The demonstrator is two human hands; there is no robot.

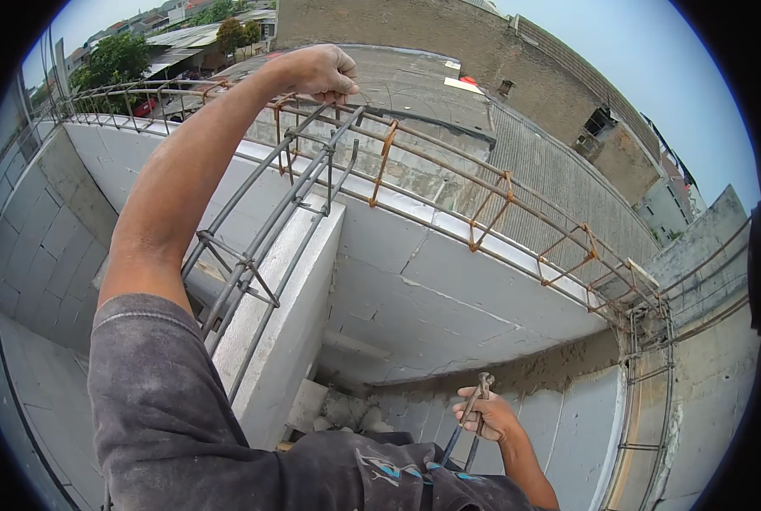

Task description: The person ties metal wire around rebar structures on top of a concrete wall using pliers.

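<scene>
My left hand [323, 75] is closed at the top of the rebar cage, right where the grey cage [291, 196] meets the rusty one [431, 162] along the wall top. Its fingers are curled together, and what they hold, if anything, is too small to make out. Lower right, my right hand [489, 416] is wrapped round a pair of pincers [480, 400], jaws up and handles pointing down toward my body. The pincers are apart from the rebar.
White block walls [449, 289] run below both cages. An upright rebar column [650, 366] stands at the right corner. Beyond the wall lie a corrugated roof [551, 170] and a tall brick wall [397, 30]. A deep drop opens between the walls below me.
</scene>
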